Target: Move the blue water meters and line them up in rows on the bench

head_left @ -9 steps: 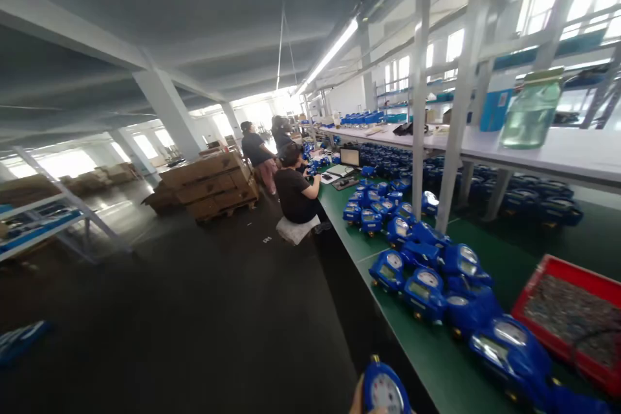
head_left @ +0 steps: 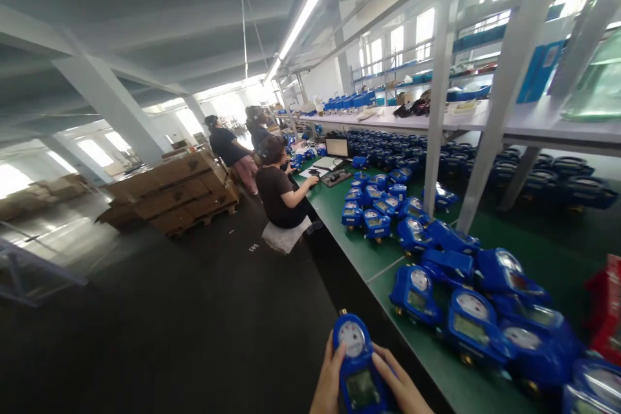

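A blue water meter point(head_left: 356, 362) with a white dial and a small display is held upright at the bottom of the view, just off the green bench's edge. My left hand point(head_left: 330, 378) wraps its left side and my right hand point(head_left: 400, 385) grips its right side, fingers closed on the body. Several more blue meters point(head_left: 466, 310) lie in a loose heap on the green bench point(head_left: 383, 259) just to the right of my hands.
A seated person point(head_left: 279, 191) works at the bench farther along, with two people standing behind. Stacked cardboard boxes on a pallet point(head_left: 169, 194) sit on the dark floor at left. White shelf posts point(head_left: 439, 77) rise from the bench. A red tray point(head_left: 606, 310) is at the right edge.
The view has swung left and down. The meter has come up further into view, and both of my hands now show gripping it.
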Demonstrator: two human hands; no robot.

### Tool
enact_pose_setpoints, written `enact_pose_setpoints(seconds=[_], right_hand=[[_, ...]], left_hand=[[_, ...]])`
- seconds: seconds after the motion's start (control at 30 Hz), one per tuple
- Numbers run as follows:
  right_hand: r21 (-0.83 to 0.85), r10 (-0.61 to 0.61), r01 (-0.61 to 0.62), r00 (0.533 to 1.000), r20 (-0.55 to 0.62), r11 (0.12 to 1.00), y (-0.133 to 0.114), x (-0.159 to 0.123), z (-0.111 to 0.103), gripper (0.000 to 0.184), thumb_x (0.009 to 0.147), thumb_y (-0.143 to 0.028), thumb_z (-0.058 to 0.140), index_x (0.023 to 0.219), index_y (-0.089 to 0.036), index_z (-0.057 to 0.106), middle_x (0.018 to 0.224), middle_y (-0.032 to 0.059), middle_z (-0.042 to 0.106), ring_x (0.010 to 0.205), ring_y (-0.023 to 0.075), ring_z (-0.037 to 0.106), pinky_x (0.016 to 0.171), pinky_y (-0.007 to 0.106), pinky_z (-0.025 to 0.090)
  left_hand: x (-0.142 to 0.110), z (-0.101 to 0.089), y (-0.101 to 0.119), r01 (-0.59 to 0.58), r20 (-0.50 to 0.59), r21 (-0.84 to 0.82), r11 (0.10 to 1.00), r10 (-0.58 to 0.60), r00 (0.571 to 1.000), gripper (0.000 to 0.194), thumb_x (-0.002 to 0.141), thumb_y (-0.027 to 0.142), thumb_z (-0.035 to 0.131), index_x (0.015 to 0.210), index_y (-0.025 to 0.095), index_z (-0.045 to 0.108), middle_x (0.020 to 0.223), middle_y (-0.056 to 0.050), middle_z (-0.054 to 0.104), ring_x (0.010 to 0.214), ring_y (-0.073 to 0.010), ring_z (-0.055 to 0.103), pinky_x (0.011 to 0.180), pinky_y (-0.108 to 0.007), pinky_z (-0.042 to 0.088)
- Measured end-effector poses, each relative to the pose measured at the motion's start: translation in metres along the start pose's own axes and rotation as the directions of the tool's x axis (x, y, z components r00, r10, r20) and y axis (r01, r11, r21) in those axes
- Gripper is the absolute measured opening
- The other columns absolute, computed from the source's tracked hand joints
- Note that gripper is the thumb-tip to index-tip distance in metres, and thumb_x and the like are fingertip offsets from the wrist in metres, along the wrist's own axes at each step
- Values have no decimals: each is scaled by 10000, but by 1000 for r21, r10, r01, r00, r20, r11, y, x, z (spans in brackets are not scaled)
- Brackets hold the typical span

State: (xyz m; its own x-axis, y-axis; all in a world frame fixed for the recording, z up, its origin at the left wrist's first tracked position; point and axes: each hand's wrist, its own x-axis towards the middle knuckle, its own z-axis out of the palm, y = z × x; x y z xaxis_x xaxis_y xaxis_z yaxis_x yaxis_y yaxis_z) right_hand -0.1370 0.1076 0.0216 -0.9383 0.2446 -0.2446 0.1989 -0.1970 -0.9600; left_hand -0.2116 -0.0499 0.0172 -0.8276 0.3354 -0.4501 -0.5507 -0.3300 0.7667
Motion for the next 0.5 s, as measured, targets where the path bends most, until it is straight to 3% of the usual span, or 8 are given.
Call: enact_pose_setpoints(seconds=[0.1,0.23,0.37,0.5], right_hand=[[68,51,-52,999,9,996,-8,82,14,732,628,-765,646,1140,-243,673,1136,70,677,1173,317,555,1020,410,444],[197,40,-35,999,-19,980,-30,185,37,753,630,-777,637,1166,-248,653,1167,69,662,1164,315,556,1025,423,433],[219,23,-2,995,-96,976,-58,272,59,764,634,-776,636,1155,-217,651,1229,95,629,1204,304,525,1052,399,404],[304,112,-57,980,-167,951,-75,347,76,787,579,-833,615,1069,-218,666,1112,79,674,1122,304,569,961,399,474]], left_hand=[[75,2,41,-8,-34,-30,1000,7,999,731,689,391,790,1325,176,500,1322,-114,604,1293,-280,499,1061,-321,438],[162,12,107,85,-54,-11,996,-85,995,804,724,278,755,1428,192,376,1236,-116,660,1206,-291,577,1006,-372,487],[233,26,168,160,-31,-35,987,-161,986,733,792,303,693,1440,203,365,1213,-108,675,1146,-273,621,969,-373,510],[304,35,209,266,2,-22,964,-266,964,607,834,373,647,1385,207,457,1221,-115,671,1085,-267,655,932,-374,528]])
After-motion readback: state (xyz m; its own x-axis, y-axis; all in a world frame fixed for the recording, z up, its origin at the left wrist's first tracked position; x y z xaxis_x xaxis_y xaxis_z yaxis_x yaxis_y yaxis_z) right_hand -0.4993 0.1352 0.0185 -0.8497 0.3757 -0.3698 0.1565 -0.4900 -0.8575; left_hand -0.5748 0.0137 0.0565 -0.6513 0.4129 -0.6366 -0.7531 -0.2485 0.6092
